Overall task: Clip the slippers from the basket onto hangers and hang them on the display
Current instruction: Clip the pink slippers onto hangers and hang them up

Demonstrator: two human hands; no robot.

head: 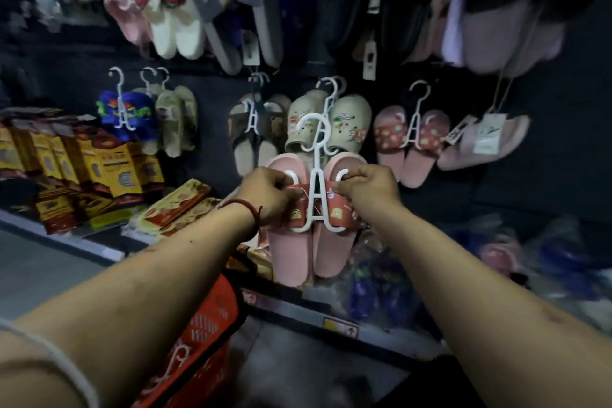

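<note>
— Where are the pink slippers [291,258]?
— Held side by side before the display wall [212,129], above the red basket [212,318], with the white hanger [317,172] lying between them.
— And the hands?
— The left hand [265,192] pinches one red strap, the right hand [371,187] the other. The fingers cover the hanger's arms, so perhaps they grip those too.

slippers [291,252] on hanger [317,175] | basket [205,318] below-left | hung pairs [331,122] behind (on display wall [212,132])
</note>
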